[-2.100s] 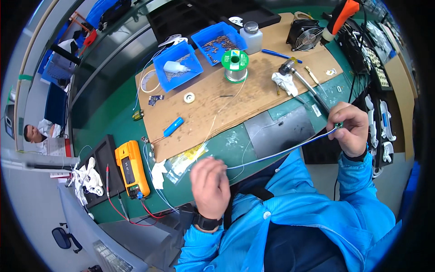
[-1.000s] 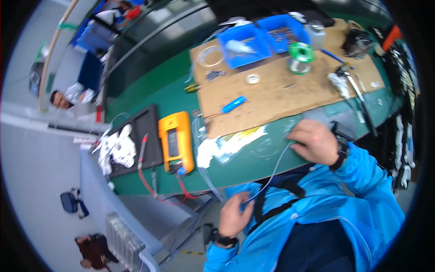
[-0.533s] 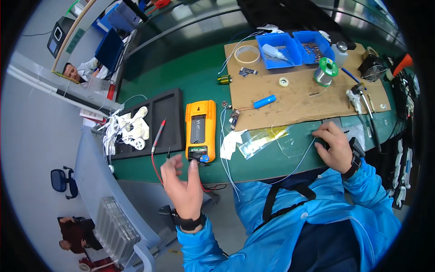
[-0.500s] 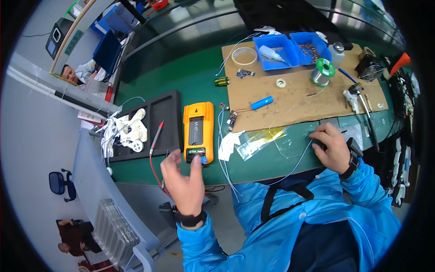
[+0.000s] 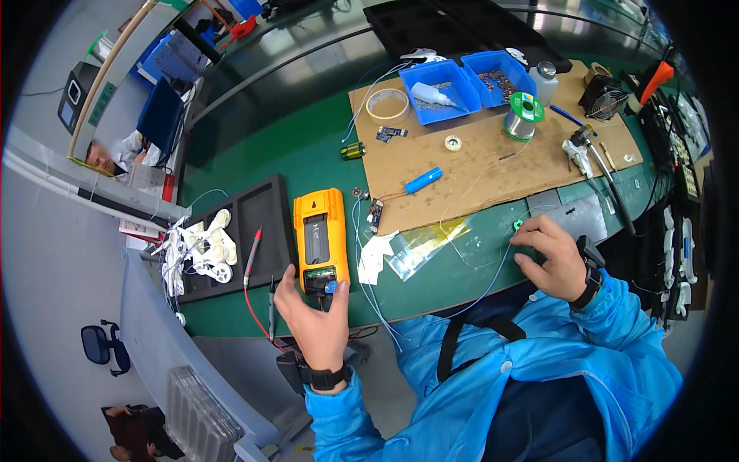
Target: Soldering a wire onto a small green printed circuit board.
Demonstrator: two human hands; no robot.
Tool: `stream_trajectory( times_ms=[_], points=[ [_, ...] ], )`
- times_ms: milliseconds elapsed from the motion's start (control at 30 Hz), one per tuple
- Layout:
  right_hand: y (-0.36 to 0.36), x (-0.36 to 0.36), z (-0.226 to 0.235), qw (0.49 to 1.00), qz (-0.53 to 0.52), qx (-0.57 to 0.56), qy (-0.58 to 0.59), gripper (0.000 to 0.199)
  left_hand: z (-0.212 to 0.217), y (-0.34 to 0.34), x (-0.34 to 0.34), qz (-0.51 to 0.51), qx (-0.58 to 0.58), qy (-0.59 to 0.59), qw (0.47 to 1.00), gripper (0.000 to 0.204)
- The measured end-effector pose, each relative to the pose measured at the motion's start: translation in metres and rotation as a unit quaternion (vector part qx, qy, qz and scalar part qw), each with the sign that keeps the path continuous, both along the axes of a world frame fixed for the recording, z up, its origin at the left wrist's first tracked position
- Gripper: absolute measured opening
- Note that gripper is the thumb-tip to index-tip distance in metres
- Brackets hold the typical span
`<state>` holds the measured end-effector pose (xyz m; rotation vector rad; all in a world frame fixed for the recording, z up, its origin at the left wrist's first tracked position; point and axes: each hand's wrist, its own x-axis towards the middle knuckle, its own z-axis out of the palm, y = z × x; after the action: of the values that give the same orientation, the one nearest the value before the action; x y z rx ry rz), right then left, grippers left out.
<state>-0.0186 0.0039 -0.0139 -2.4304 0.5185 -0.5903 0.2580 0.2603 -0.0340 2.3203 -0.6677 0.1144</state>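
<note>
My left hand (image 5: 314, 323) is at the near end of a yellow multimeter (image 5: 336, 231), fingers and thumb spread around its corner. The multimeter lies face down, with its lower compartment uncovered and a small blue piece beside the thumb. I cannot tell whether the fingers press on it. My right hand (image 5: 556, 258) is above the green bench on the right, fingers bent, with a thin pale wire (image 5: 496, 279) at the fingertips. A small green part (image 5: 517, 225) shows just beyond them; how it joins the wire is unclear.
A black foam tray (image 5: 265, 208) holds white plastic frames (image 5: 208, 250) and a red probe (image 5: 252, 258). On the cardboard (image 5: 477, 165) are a blue cell (image 5: 423, 180), a solder spool (image 5: 524, 117), blue bins (image 5: 443, 115) and a tape roll (image 5: 387, 106). A soldering iron (image 5: 612, 185) lies at right.
My view has shifted, so the bench things appear further left. My left hand has come closer around the multimeter's near end. The green part now shows at my right fingertips.
</note>
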Motion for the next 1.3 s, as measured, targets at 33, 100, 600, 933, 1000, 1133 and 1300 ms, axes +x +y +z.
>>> stream_trajectory(
  times_ms=[33,100,600,933,1000,1133,1300],
  points=[
    [-0.001,-0.001,-0.001,1.000,-0.002,0.010,0.000,0.028,-0.002,0.004,-0.004,0.009,-0.015,-0.001,1.000,0.074],
    [-0.002,-0.001,-0.003,1.000,0.001,0.021,0.004,0.028,-0.009,0.012,-0.013,0.029,-0.025,-0.011,0.999,0.063],
    [-0.016,0.007,0.000,0.996,0.038,0.058,-0.059,0.011,0.007,-0.043,-0.063,-0.134,-0.213,0.032,0.967,0.033],
    [-0.042,-0.041,-0.013,0.982,0.036,0.130,-0.132,0.022,0.024,-0.147,-0.044,-0.194,0.064,-0.056,0.977,0.032],
    [-0.045,-0.045,-0.019,0.979,0.030,0.145,-0.141,0.022,0.022,-0.161,-0.030,-0.179,0.088,-0.055,0.978,0.033],
    [-0.053,-0.053,-0.029,0.973,0.028,0.156,-0.171,0.018,0.011,-0.177,-0.012,-0.206,0.131,-0.123,0.962,0.029],
    [-0.061,-0.052,-0.039,0.974,0.038,0.132,-0.180,0.019,0.001,-0.187,0.001,-0.194,0.147,-0.137,0.960,0.009]
  ],
)
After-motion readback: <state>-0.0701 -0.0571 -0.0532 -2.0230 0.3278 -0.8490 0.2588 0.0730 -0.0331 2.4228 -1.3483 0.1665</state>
